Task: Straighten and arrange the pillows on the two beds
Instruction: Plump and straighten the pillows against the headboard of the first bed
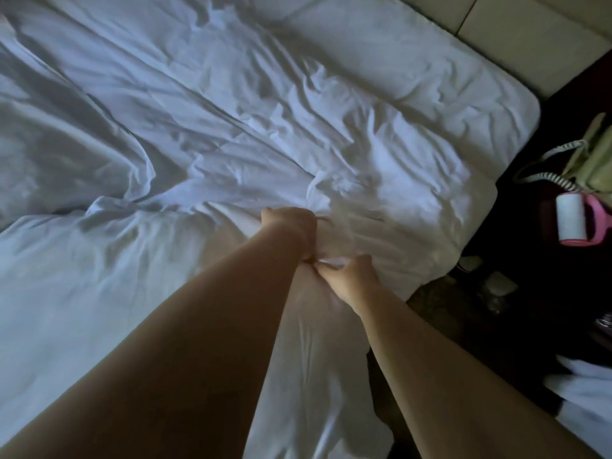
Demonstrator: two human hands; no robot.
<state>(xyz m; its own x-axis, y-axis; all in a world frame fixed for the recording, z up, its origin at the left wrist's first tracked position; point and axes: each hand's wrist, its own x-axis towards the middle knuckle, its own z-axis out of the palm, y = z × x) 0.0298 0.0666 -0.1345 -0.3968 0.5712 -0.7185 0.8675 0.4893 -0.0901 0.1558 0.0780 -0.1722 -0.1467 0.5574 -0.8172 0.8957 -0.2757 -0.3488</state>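
Two bare forearms reach out from the bottom edge over a rumpled white bed sheet (139,293) that covers the mattress and spills over its near side. At their ends, the left hand (293,231) is clenched into a bunch of white fabric, and the right hand (351,279), just beside it and a little nearer, pinches the same gathered cloth between curled fingers. What they hold seems to be the edge of the crumpled white bedding (381,180) heaped toward the head of the bed, though whether that soft mass is a pillow, its case or only a duvet cannot be told in the dim light. My judgement is that the step in hand is pulling this bundle free or flat; next it calls for a firm tug toward the padded pale headboard (516,31), then smoothing. A pink-handled lint roller (571,223) lies on the dark surface to the right, beside a green bag (592,167) cut off by the frame.
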